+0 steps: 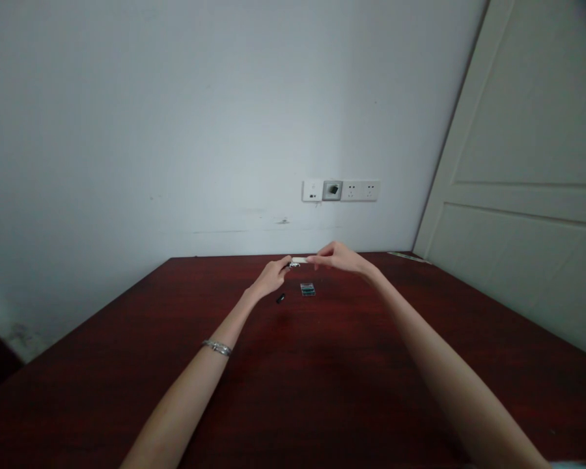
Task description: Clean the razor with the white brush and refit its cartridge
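Both arms reach toward the far side of the table. My left hand [270,277] is closed on a small black-and-silver object [295,265], whose exact kind is too small to make out. From its top side a short white strip [300,260] stretches across to my right hand [340,256], where thumb and fingers pinch its right end. Whether the strip is joined to the dark object cannot be seen. Below the hands, a small clear case [308,290] with something dark greenish in it lies on the table. Left of it is a short black piece [280,298], like a cap.
The dark red wooden table [293,391] meets a pale wall [224,130] at the back. Sockets and switch plates [351,191] are set in the wall. A white panelled door [527,195] stands at right, with a thin strip [410,258] near the back right corner.
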Motion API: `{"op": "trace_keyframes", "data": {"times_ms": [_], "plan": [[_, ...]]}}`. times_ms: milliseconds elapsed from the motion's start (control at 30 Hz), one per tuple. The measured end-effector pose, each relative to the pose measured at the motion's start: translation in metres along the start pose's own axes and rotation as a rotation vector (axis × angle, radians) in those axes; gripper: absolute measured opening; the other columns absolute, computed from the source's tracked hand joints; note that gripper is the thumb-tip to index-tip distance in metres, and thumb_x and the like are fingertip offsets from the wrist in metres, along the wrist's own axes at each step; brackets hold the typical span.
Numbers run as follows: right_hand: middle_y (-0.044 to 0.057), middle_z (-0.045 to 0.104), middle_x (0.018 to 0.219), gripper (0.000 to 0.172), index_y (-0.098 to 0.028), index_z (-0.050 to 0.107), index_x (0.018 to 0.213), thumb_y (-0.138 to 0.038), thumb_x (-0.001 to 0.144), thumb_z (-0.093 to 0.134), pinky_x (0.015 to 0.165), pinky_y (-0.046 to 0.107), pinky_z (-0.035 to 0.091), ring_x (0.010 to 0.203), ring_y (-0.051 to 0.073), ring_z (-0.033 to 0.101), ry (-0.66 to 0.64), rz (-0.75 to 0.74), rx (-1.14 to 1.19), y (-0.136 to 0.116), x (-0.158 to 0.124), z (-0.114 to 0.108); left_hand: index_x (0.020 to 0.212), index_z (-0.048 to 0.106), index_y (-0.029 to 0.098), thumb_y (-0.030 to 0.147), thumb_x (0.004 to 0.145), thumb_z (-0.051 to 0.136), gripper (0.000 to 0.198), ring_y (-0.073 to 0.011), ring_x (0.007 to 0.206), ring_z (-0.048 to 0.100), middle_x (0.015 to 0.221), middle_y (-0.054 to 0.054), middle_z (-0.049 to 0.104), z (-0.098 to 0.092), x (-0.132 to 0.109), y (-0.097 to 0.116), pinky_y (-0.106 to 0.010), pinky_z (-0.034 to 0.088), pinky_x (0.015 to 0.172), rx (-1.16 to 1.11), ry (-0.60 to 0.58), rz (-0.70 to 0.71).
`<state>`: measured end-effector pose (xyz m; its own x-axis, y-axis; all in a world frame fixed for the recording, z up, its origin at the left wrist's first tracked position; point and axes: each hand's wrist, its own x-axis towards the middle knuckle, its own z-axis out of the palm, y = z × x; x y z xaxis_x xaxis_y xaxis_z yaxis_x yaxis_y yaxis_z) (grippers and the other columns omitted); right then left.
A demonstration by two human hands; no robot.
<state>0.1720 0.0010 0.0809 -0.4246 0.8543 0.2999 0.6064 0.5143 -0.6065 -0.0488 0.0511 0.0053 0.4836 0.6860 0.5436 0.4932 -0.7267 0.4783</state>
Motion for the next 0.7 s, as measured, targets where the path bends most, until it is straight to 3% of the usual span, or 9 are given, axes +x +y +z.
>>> {"op": "trace_keyframes", "data": {"times_ms": [133, 300, 533, 700], "plan": [[-0.004, 0.039, 0.044, 0.046, -0.013, 0.069, 0.061, -0.057, 0.070, 0.058, 0.045, 0.024, 0.020, 0.045, 0.007, 0.029, -0.020, -0.013, -0.028, 0.002, 0.001, 0.006, 0.088, 0.059, 0.016, 0.010, 0.082, 0.041, 0.020, -0.0139, 0.069, 0.055, 0.074, -0.002, 0.060, -0.006, 0.000, 0.010, -0.021, 0.039, 0.068, 0.030, -0.003, 0.043], [-0.005, 0.036, 0.042, 0.046, -0.013, 0.069, 0.059, -0.057, 0.069, 0.059, 0.046, 0.025, 0.018, 0.044, 0.007, 0.027, 0.022, 0.037, -0.041, 0.017, 0.000, -0.003, 0.090, 0.060, 0.016, 0.010, 0.083, 0.041, 0.021, -0.0145, 0.078, 0.057, 0.085, -0.003, 0.064, -0.012, 0.000, 0.010, -0.022, 0.040, 0.075, -0.025, 0.032, 0.054], [-0.004, 0.040, 0.044, 0.045, -0.013, 0.069, 0.062, -0.055, 0.071, 0.057, 0.046, 0.024, 0.019, 0.046, 0.007, 0.029, -0.002, -0.032, 0.061, 0.001, -0.001, 0.008, 0.090, 0.060, 0.016, 0.010, 0.082, 0.040, 0.022, -0.0140, 0.076, 0.056, 0.082, -0.003, 0.063, -0.012, 0.003, 0.014, -0.021, 0.039, 0.073, -0.020, 0.027, 0.097], [-0.004, 0.039, 0.044, 0.043, -0.013, 0.069, 0.060, -0.054, 0.069, 0.059, 0.046, 0.024, 0.018, 0.046, 0.007, 0.028, -0.009, -0.014, 0.039, 0.008, 0.001, 0.004, 0.087, 0.059, 0.016, 0.012, 0.081, 0.041, 0.019, -0.0131, 0.073, 0.055, 0.079, -0.001, 0.062, -0.013, 0.002, 0.015, -0.020, 0.038, 0.069, -0.022, 0.023, 0.099]]}}
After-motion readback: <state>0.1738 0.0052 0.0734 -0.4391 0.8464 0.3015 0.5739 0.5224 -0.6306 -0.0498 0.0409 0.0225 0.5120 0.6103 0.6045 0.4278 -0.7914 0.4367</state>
